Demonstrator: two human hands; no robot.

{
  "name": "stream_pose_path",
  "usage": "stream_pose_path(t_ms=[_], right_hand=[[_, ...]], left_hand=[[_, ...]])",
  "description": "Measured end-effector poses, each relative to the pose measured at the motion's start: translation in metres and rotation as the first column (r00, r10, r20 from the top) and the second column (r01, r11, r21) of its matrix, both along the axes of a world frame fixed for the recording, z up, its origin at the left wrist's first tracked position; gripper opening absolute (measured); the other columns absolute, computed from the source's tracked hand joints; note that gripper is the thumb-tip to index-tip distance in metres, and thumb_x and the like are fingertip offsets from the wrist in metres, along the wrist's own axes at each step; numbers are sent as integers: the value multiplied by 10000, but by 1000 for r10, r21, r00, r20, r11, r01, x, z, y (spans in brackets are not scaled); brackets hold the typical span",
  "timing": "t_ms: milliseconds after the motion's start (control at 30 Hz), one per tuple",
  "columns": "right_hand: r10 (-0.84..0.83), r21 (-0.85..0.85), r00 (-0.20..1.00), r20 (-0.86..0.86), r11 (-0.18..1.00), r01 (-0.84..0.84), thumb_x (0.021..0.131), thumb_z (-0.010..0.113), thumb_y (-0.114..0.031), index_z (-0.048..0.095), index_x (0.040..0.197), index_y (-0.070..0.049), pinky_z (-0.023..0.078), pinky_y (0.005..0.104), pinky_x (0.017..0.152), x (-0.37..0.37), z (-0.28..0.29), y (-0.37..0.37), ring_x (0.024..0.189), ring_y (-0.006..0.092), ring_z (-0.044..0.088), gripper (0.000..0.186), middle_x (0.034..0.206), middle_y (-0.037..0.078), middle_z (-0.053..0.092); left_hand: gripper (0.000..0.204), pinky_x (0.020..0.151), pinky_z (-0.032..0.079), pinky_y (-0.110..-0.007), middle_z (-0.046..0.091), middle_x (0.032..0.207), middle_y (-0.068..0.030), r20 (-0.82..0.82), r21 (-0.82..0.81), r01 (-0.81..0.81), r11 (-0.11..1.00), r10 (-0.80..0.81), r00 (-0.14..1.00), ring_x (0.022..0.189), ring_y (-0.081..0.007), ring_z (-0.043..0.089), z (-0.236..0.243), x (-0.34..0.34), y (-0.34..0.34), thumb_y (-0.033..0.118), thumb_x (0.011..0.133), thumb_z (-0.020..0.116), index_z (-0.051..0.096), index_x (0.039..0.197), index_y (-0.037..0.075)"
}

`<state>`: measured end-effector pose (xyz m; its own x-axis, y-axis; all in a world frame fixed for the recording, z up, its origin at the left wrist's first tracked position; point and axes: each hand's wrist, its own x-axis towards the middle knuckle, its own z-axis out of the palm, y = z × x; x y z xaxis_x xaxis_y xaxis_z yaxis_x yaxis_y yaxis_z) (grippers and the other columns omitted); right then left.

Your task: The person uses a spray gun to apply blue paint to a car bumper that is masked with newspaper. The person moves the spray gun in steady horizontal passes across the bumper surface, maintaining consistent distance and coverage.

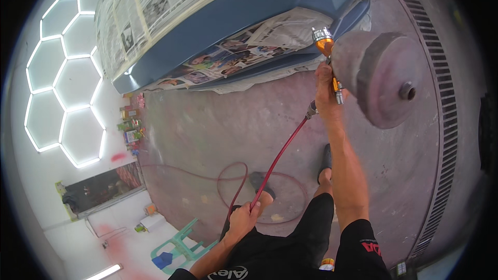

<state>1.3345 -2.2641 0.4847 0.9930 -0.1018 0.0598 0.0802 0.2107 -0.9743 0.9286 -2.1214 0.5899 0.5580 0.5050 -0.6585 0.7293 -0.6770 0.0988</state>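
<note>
My right hand [327, 91] is closed round the handle of a paint spray gun [325, 43] with an orange body and a silver nozzle. A large grey, paint-stained cup [384, 78] sits on the gun and hides part of it. From the handle's base a red air hose [285, 150] runs down to my left hand [243, 221], which is wrapped round it near my left thigh. Beyond the gun is a blue-grey car body panel [218, 33], masked along both sides with newspaper [155, 5]. The nozzle points toward the panel's right end.
The hose loops over the grey floor [207, 124] by my feet. A slotted floor grate [441, 88] curves along the right. At left are hexagonal wall lights [78, 83], several cans [129, 124] by the wall and a green plastic stool [179, 246].
</note>
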Motion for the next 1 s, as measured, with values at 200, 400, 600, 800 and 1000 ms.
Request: stream_pose_path(t_ms=[200,400,600,800,1000], right_hand=[[97,-232,985,140,971,-63,1079,724,-330,753,1181,1,499,325,749,-41,-4,67,856,148,604,347,972,36,680],[251,-344,947,199,923,-172,1048,749,-294,748,1199,6,523,354,792,-86,5,167,904,192,642,336,1021,59,705],[350,-380,896,274,895,-234,1017,775,-259,743,1216,10,546,383,835,-106,9,272,951,236,679,337,1069,82,730],[430,-381,831,352,877,-292,985,800,-224,738,1234,14,569,413,878,-125,1,368,999,280,716,350,1118,105,756],[496,-380,757,426,857,-347,954,826,-188,733,1252,19,593,442,921,-127,-14,405,1046,324,754,375,1166,127,781]], left_hand=[[512,746,556,-600,732,816,-263,131,-187,-138,973,164,978,838,-520,732,-20,4,13,476,1103,592,706,946,2],[414,761,553,-609,718,819,-227,76,-270,-202,942,230,970,872,-528,724,-52,-33,47,432,1115,584,619,1104,20],[407,802,568,-592,740,849,-232,200,-272,-230,934,289,936,879,-518,735,-74,-64,92,421,1110,587,572,1179,21],[543,868,564,-609,744,1006,-319,91,-345,-394,852,448,889,978,-533,733,-73,-83,138,505,1104,548,693,1063,-17],[566,854,555,-628,748,939,-320,71,-309,-449,839,491,868,973,-552,723,-51,-100,166,519,1099,560,712,1030,-23]])
